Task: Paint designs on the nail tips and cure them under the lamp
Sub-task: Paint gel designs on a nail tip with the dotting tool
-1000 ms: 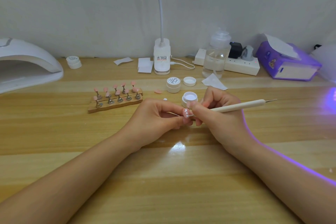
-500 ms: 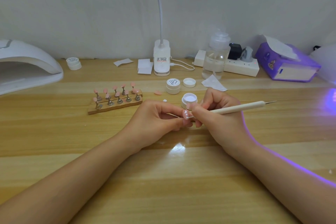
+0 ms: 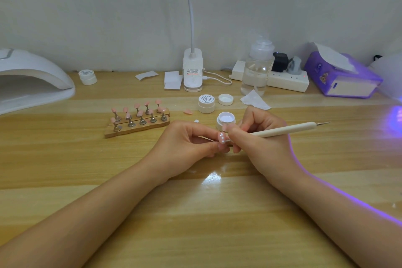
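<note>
My left hand (image 3: pixel 187 141) pinches a pink nail tip (image 3: pixel 221 137) that carries small white dots. My right hand (image 3: pixel 258 143) grips a cream dotting pen (image 3: pixel 282 129), and its metal point touches the tip's lower edge. An open jar of white gel (image 3: pixel 225 121) stands just behind my fingers. A wooden holder (image 3: pixel 137 125) to the left carries several pink nail tips on metal stands. The white curing lamp (image 3: pixel 32 80) sits at the far left.
A closed gel jar (image 3: pixel 206 103), a loose lid (image 3: pixel 225 99) and a loose pink tip (image 3: pixel 188 111) lie behind the open jar. A desk-lamp base (image 3: pixel 192 72), clear bottle (image 3: pixel 257 67), power strip (image 3: pixel 287 80) and purple tissue box (image 3: pixel 343 78) line the back.
Both hands stay almost still; the pen point has shifted slightly on the nail tip.
</note>
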Tool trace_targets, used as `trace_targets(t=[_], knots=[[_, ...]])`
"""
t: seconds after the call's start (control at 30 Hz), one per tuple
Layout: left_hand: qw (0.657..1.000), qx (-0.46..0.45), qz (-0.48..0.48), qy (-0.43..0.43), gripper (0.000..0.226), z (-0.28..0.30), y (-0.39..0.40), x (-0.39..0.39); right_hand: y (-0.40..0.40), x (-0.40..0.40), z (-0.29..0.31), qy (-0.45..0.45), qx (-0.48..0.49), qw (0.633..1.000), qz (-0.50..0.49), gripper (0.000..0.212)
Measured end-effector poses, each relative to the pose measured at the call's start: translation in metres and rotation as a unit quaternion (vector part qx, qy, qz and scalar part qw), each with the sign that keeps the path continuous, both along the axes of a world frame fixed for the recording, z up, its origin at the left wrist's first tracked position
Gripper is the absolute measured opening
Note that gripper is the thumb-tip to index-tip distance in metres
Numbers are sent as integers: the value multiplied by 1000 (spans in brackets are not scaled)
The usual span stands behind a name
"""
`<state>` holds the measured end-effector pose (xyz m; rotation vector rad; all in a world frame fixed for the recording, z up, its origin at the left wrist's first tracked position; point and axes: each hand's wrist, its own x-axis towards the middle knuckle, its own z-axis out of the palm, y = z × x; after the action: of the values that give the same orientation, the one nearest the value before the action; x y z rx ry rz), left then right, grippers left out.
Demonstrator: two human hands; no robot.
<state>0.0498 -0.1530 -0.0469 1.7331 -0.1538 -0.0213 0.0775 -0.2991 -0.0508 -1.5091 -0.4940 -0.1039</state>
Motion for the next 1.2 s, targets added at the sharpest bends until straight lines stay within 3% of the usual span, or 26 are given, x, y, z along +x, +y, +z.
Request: trace_targets(t=[0.2,0.37,0.77,1.0,1.2], knots=[[1000,0,1,0,23,-3,2,2,0,-1,1,4,2,1000,-1,31],[1000,2,3,-5,22,-3,1,2,-1,0,0,-1,1,1000,-6,46],[999,-15,-12,-25,13,-7,2,3,-2,-1,-1,-11,27,999,-30,41],[990,-38,16,-138,9,-5,3,3,-2,-4,7,-24,95,989,-114,33],[970,62,109,-209,9,-4,16,10,-5,1,3,-30,92,987,-132,33]])
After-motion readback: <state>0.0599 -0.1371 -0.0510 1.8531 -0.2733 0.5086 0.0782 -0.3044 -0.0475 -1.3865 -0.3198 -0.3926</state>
